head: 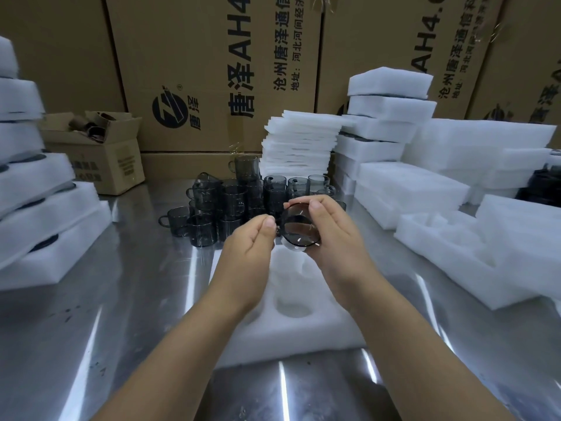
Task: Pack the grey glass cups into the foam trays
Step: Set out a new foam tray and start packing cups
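Above white foam tray with round pockets (321, 329) on steel desk (136, 314): right hand (331, 229) grip wrapped round small smoky-grey glass cup (299, 230), tilted. Left hand (252, 241) apparently pinches handle; blurred. Light, rigid, slick, brittle: hold wall, seat gently.

Brightly lit from overhead, cool and even. Streaked with white glare along the steel bench (127, 314), strongest toward its front edge. Washed out to near-featureless white on the foam trays (455, 244). Softly smeared at the bench's left edge; bowed by wide-angle distortion toward the corners.
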